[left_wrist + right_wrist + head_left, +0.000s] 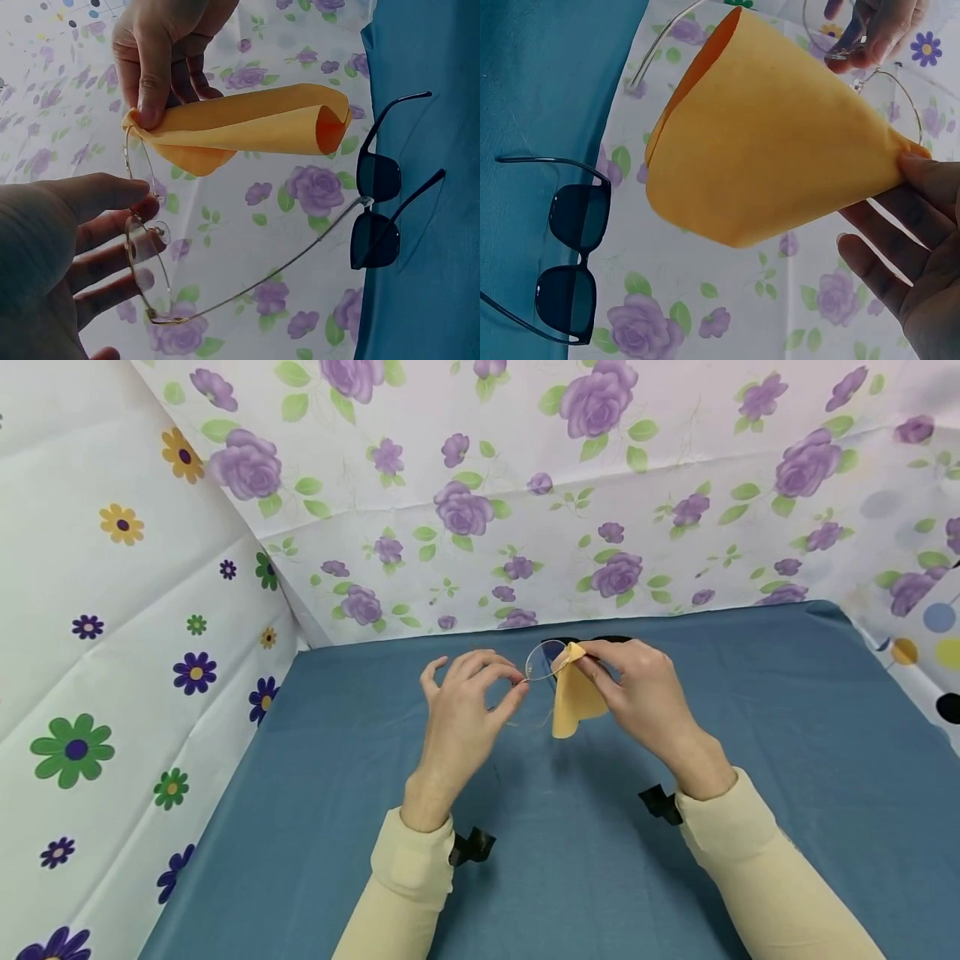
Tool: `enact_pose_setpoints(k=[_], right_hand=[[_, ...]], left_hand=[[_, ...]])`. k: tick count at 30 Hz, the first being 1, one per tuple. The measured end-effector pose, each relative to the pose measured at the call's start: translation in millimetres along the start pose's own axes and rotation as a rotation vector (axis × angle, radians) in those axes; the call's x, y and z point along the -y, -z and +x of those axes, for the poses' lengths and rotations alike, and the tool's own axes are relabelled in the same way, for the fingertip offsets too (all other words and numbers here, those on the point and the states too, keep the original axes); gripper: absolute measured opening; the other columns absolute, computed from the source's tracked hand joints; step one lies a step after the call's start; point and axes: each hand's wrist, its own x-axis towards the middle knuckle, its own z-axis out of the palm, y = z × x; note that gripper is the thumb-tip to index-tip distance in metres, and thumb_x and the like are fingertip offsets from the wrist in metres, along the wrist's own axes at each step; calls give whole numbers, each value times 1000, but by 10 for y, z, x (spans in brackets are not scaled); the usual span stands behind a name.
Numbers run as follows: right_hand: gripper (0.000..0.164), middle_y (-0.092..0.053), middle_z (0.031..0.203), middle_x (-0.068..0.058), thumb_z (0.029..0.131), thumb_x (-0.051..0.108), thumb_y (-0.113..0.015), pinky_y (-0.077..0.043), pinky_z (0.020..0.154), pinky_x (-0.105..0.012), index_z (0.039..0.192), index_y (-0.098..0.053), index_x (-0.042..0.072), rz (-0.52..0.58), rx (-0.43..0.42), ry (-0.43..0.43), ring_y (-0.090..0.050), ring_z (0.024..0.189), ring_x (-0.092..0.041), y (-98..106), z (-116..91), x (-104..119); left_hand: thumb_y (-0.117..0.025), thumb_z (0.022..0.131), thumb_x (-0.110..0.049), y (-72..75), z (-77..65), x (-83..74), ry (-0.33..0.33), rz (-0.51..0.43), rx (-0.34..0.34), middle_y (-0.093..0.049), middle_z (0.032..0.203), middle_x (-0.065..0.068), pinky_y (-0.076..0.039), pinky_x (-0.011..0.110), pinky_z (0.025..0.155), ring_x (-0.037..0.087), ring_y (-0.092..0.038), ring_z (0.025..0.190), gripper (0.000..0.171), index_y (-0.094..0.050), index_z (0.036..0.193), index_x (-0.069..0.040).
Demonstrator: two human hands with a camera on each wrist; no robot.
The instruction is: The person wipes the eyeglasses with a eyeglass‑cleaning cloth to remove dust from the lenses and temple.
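Raised mid-frame, the left hand pinches the glasses; the right hand, angled inward, pinches the yellow cloth, hanging downward, at their rim. The glasses' front runs left-right.

The yellow cleaning cloth is soft-looking fabric, smooth and matt, without shine along its folds. Touching it, the eyeglasses have a thin, polished wire frame of gold-toned metal, clear, glossy lenses and transparent nose pads that look like plastic. Beyond the cloth, the sunglasses look like smooth black plastic, their dark lenses sleek. Beneath it spreads a blue tablecloth of matt woven-looking fabric, lightly wrinkled. Behind it, the rose-printed backdrop is thin, smooth and creased, whether paper or plastic unclear. Nearer than the cloth, the cream sleeves are matt, soft-looking textile.
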Motion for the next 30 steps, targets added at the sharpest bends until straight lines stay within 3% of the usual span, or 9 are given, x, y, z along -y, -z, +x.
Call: enact_pose_setpoints(k=[6,13,19,24,27,30], right_hand=[[21,-78,103,-17,93,1,-76,-55,75,-50,114,-78,-1,-16,-4,29,-69,88,-35,-5,2,-21],[21,-78,103,-17,93,1,-77,-55,76,-50,114,-78,-1,-45,-5,47,-69,87,-35,-12,-3,-43],[21,-78,102,-16,93,3,-76,-55,77,-49,114,-78,0,-26,-38,54,-69,87,-34,-30,11,-41],[20,-78,98,-16,90,3,-78,-55,80,-48,110,-79,-1,-13,-117,101,-71,85,-32,-59,17,-59],[20,-78,97,-17,90,5,-79,-54,80,-48,109,-79,-2,-22,-145,121,-72,84,-33,-73,17,-78],[21,-78,96,-17,90,6,-79,-54,81,-48,109,-79,-2,-37,-157,131,-72,83,-34,-82,15,-88]], left_hand=[[-74,100,-27,-5,-13,-3,5,-23,90,-71,109,-4,-18,66,116,22,-60,118,9,-81,99,-21],[-75,98,-27,-18,-14,-9,26,-20,98,-72,107,-3,-19,65,117,21,-65,112,9,-80,102,-21],[-76,97,-25,-16,-24,-4,26,-152,150,-73,103,-4,-22,59,119,21,-63,114,6,-79,98,-20],[-74,99,-20,-40,-26,-11,-12,-259,170,-71,96,-4,-29,54,118,18,-66,98,5,-76,97,-16],[-73,100,-18,-42,-32,-25,-2,-312,171,-68,94,-4,-48,42,97,14,-63,87,6,-74,96,-14],[-72,101,-18,-46,-37,-33,20,-354,174,-67,94,-4,-50,35,76,11,-62,85,7,-74,96,-14]])
